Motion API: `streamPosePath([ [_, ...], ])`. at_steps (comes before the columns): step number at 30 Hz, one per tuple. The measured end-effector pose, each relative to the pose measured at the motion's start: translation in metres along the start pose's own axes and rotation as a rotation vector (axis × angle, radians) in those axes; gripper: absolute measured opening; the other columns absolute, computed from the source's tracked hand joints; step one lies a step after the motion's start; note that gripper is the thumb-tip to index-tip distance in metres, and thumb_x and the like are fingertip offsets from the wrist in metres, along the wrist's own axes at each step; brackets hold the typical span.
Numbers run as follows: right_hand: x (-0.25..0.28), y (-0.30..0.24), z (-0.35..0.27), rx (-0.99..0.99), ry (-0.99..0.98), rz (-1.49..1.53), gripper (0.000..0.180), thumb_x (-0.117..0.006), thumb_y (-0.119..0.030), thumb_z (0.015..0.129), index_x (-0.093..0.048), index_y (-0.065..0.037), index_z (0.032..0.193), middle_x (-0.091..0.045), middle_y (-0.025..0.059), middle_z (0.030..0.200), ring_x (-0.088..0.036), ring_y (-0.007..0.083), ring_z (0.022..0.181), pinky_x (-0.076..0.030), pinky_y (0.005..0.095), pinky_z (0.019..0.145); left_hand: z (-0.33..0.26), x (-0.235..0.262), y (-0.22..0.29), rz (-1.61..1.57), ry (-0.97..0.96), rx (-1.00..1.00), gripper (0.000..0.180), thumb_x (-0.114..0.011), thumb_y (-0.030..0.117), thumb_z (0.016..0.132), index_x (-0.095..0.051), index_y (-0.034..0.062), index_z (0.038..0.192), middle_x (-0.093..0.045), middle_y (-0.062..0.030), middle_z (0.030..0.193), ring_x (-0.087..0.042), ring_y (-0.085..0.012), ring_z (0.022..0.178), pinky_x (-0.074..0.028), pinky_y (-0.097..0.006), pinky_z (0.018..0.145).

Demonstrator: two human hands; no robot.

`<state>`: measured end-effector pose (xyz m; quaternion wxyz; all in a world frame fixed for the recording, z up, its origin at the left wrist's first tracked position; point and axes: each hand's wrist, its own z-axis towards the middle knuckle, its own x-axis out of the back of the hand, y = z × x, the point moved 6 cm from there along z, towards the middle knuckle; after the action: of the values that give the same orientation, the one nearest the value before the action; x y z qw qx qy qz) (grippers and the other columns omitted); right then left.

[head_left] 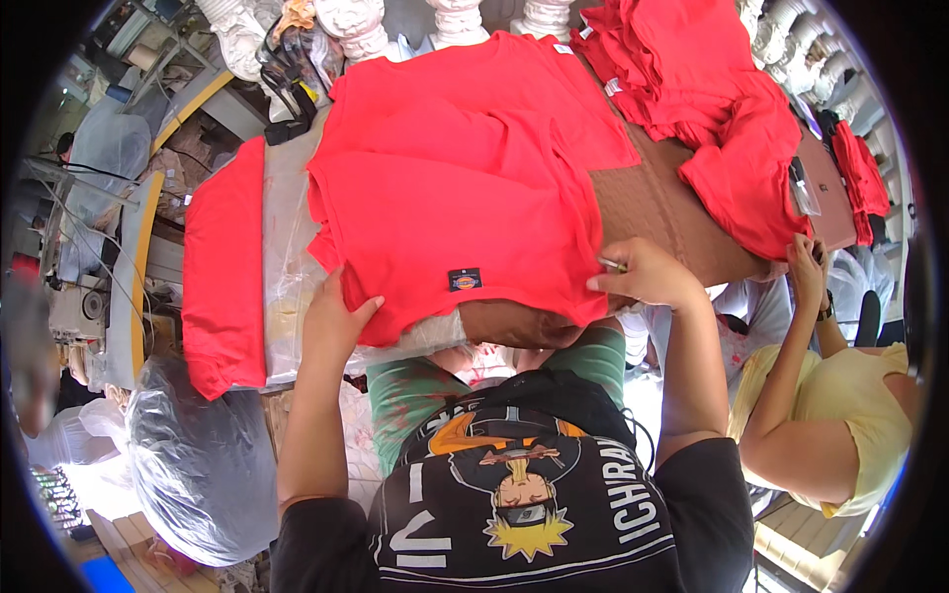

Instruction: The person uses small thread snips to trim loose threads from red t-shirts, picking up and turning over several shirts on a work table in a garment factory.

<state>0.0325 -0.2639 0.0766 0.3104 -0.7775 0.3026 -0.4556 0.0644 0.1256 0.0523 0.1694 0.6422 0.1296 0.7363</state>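
A red T-shirt (465,188) lies spread on a brown cardboard-covered table (652,203), a small dark label patch near its lower hem. My left hand (334,318) presses flat on the shirt's lower left corner at the table edge. My right hand (643,272) rests on the shirt's lower right hem, fingers curled, with a small thin object between them.
A pile of red garments (712,89) lies at the table's far right. A folded red piece (225,267) lies on plastic wrap at the left. Another person in a yellow top (840,405) stands at the right, a hand on the table edge. Plastic bags (203,465) sit lower left.
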Motion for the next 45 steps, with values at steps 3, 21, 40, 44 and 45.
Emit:
streamPosePath([
  [3, 0.023, -0.034, -0.013, 0.475, 0.235, 0.275, 0.018, -0.07, -0.013, 0.076, -0.057, -0.001, 0.078, -0.054, -0.0026, 0.063, -0.048, 0.0091, 0.044, -0.043, 0.0272, 0.048, -0.003, 0.021, -0.002, -0.054, -0.178, 0.108, 0.05, -0.071, 0.034, 0.075, -0.058, 0.0, 0.11, -0.065, -0.0171, 0.093, -0.062, -0.0348, 0.087, -0.048, -0.038, 0.076],
  [21, 0.156, -0.184, -0.012, 0.561, 0.748, 0.045, 0.038, -0.059, -0.015, 0.087, -0.054, -0.004, 0.123, -0.065, 0.0046, 0.078, -0.055, 0.0071, 0.064, -0.044, 0.0261, 0.059, 0.108, 0.205, 0.026, -1.425, 0.323, -0.186, 0.064, -0.037, 0.053, 0.094, -0.046, -0.0032, 0.123, -0.053, -0.0116, 0.126, -0.045, -0.0216, 0.121, -0.033, -0.035, 0.104],
  [40, -0.013, -0.011, 0.066, -0.084, 0.013, -0.128, 0.035, -0.068, -0.034, 0.079, -0.065, -0.001, 0.089, -0.062, 0.0029, 0.059, -0.04, 0.008, 0.042, -0.032, 0.0243, 0.038, 0.062, 0.007, -0.078, -0.651, 0.018, 0.216, 0.03, -0.067, 0.031, 0.083, -0.065, 0.0053, 0.1, -0.066, -0.0035, 0.088, -0.056, -0.0072, 0.075, -0.043, -0.024, 0.067],
  [44, 0.02, -0.04, 0.049, 0.08, 0.23, 0.427, 0.027, -0.073, -0.026, 0.076, -0.058, -0.005, 0.085, -0.049, -0.0031, 0.052, -0.034, 0.0066, 0.037, -0.028, 0.0231, 0.036, 0.076, 0.07, -0.066, -1.24, 0.244, 0.21, 0.021, -0.063, 0.023, 0.086, -0.064, 0.0061, 0.099, -0.066, -0.0041, 0.089, -0.06, -0.0095, 0.079, -0.046, -0.025, 0.069],
  [45, 0.045, -0.054, 0.04, 0.132, 0.273, 0.558, 0.023, -0.073, -0.024, 0.076, -0.056, -0.008, 0.081, -0.044, -0.0055, 0.05, -0.033, 0.006, 0.036, -0.027, 0.0234, 0.036, 0.082, 0.095, -0.07, -1.442, 0.292, 0.181, 0.019, -0.062, 0.022, 0.087, -0.063, 0.0071, 0.099, -0.066, -0.004, 0.091, -0.062, -0.0108, 0.081, -0.047, -0.027, 0.07],
])
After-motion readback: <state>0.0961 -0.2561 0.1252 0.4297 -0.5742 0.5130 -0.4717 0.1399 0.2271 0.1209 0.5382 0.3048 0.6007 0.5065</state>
